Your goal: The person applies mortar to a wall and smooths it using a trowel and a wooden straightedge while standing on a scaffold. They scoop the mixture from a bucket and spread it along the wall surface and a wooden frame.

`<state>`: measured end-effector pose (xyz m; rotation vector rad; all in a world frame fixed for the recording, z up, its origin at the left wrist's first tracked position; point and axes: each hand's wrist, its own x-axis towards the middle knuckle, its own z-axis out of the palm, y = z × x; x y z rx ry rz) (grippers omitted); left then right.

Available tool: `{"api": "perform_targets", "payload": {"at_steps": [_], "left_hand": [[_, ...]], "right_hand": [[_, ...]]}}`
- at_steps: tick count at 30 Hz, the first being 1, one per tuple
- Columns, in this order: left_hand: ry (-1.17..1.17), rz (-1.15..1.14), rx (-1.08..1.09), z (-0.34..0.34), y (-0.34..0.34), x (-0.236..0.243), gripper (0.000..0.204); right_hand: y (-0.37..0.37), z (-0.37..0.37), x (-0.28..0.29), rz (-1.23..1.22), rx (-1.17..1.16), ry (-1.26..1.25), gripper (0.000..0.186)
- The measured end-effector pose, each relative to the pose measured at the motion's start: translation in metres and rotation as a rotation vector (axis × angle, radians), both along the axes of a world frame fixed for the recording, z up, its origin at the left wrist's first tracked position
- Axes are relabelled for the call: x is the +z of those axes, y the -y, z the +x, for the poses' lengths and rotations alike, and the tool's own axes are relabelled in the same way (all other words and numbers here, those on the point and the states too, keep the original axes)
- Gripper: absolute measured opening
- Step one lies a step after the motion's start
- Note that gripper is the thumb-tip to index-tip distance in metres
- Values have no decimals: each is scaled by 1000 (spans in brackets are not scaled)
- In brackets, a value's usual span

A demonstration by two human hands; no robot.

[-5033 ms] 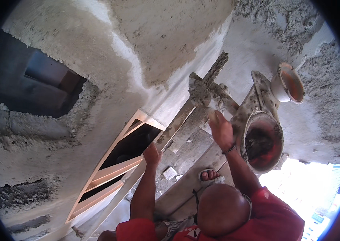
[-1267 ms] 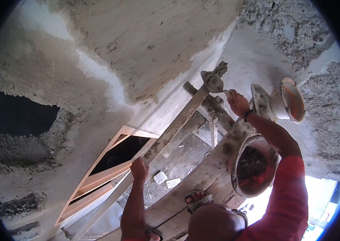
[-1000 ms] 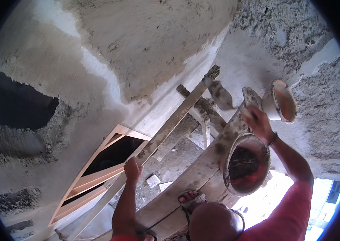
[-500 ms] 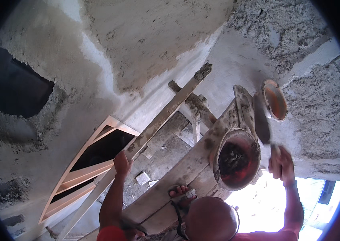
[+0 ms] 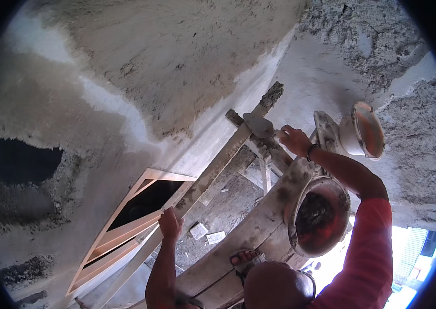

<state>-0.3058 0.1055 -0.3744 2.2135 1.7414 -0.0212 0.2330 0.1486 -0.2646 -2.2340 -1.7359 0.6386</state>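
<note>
My left hand (image 5: pixel 170 225) is closed round the lower part of a long wooden straightedge (image 5: pixel 212 166), which slants up to the right along the wall. Mortar clings to its upper end. My right arm reaches across, and my right hand (image 5: pixel 295 141) grips the handle of a trowel (image 5: pixel 259 125). The trowel's blade overlaps the straightedge just below that mortar-coated end; whether it touches, I cannot tell. Below my right forearm, a round bucket (image 5: pixel 292 226) holds dark grey mortar (image 5: pixel 315 210) and stands on wooden planks (image 5: pixel 251 232).
A second, smaller container (image 5: pixel 370 131) sits beyond the bucket. A wooden frame with slats (image 5: pixel 125 226) lies at the left over a dark opening. Wet plaster covers part of the wall (image 5: pixel 192 56). Broken blocks (image 5: pixel 198 230) lie below the planks, where a sandalled foot (image 5: pixel 246 257) rests.
My right hand has swung up and left from beside the bucket, bringing the trowel over the straightedge's upper part. My left hand keeps its hold on the straightedge. The view has shifted slightly.
</note>
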Motion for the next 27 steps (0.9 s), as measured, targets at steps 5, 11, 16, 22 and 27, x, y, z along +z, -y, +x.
{"api": "perform_targets", "payload": {"at_steps": [5, 11, 16, 22, 27], "left_hand": [[-43, -21, -19, -2, 1, -7, 62], [-4, -48, -9, 4, -3, -1, 62], [24, -26, -10, 2, -2, 2, 64], [34, 19, -31, 3, -1, -2, 64], [40, 10, -32, -4, 1, -7, 65]], "right_hand": [[-11, 38, -38, 123, -13, 110, 34], [-46, 94, -62, 161, -122, 213, 30], [-43, 75, -44, 193, -188, 175, 30], [-19, 78, -21, 258, -121, 186, 33], [40, 61, 46, 298, -125, 87, 35]]}}
